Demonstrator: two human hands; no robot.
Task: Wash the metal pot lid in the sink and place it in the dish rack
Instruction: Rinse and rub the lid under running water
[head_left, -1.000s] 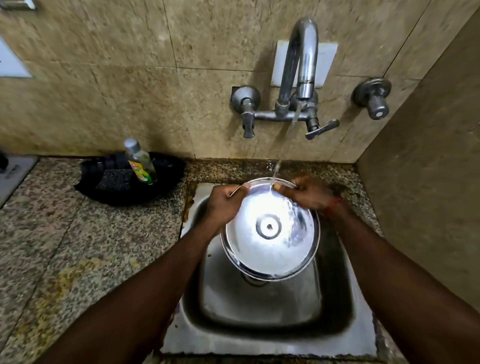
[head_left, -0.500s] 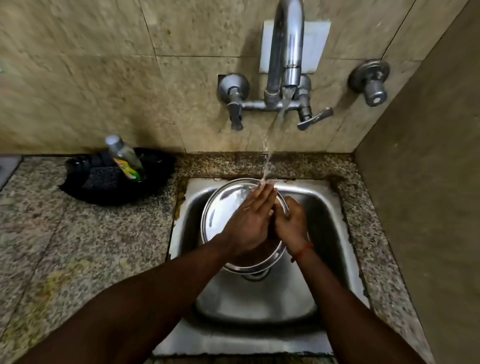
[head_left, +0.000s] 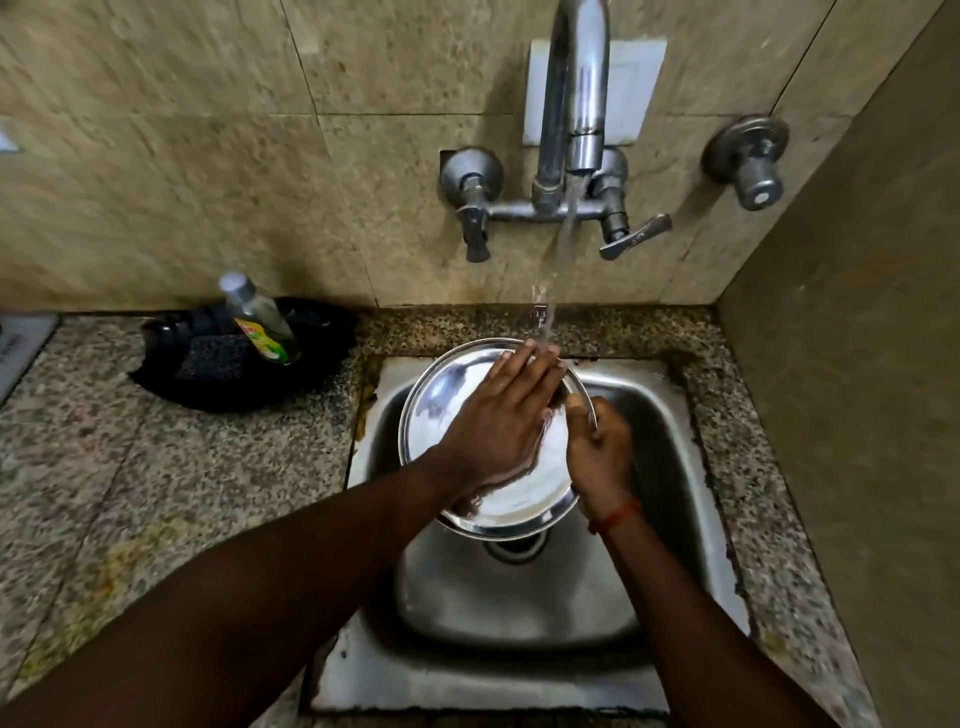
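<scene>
The round metal pot lid (head_left: 441, 400) is held tilted over the steel sink (head_left: 670, 467), under the running tap. My left hand (head_left: 498, 421) lies flat on the lid's face, fingers spread and pointing up toward the water stream (head_left: 563, 244). My right hand (head_left: 597, 452) grips the lid's right rim, with a red thread on its wrist. The water falls onto my left fingertips at the lid's top edge. No dish rack is in view.
The chrome wall tap (head_left: 571, 104) with lever handles hangs above the sink. A black tray (head_left: 171, 379) holding a soap bottle (head_left: 260, 322) and a dark scrub pad (head_left: 213, 358) sits on the granite counter (head_left: 130, 493) at left. A wall closes off the right side.
One second ago both hands held the lid's top rim. My left hand has since moved onto the lid's face, and my right hand has shifted to the right rim. The water still runs.
</scene>
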